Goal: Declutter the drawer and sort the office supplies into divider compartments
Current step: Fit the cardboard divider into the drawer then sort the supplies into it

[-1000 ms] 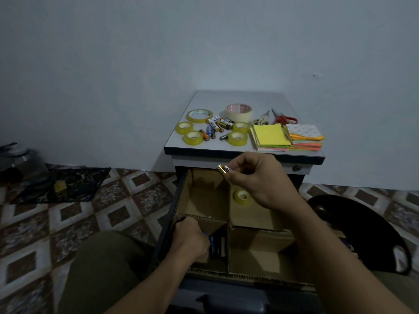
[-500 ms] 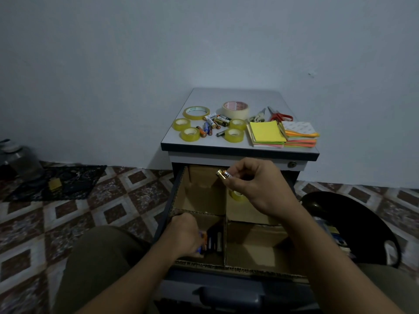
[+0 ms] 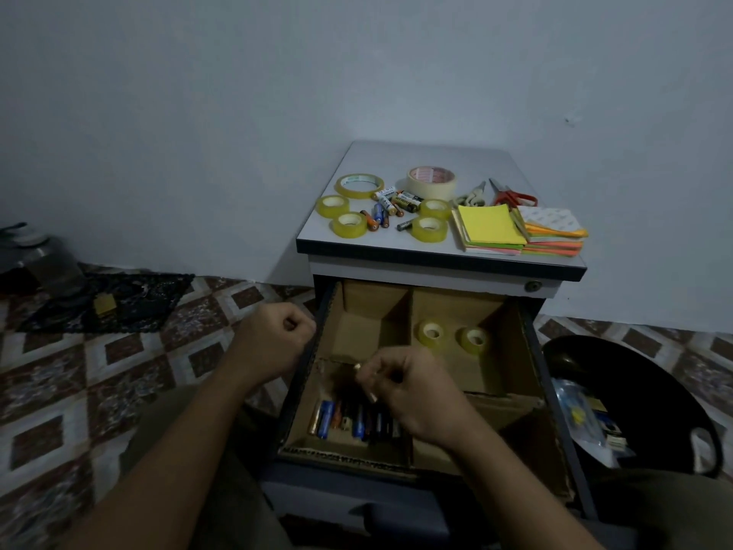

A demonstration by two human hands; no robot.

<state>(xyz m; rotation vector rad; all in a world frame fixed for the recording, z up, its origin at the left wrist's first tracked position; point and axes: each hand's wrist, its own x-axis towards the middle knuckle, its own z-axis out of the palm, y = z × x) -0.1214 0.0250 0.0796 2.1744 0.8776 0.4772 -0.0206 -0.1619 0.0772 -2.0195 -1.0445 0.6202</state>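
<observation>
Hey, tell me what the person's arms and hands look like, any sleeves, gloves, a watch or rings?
Both forearms are bare up to the picture's lower edge, so no sleeves show. The left hand and right hand wear no gloves, and no watch or bracelet shows at either wrist. The picture is too dim to tell about rings. Below the arms, the legs are in dull olive-green cloth.

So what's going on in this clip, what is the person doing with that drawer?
A person is sorting office supplies into an open drawer fitted with cardboard dividers. The right hand holds a battery over the near-left compartment, where a row of batteries already lies. The left hand is closed beside the drawer's left edge; nothing shows in it. Two tape rolls sit in the far-right compartment. More tape, batteries, scissors and sticky notes wait on the cabinet top.
</observation>
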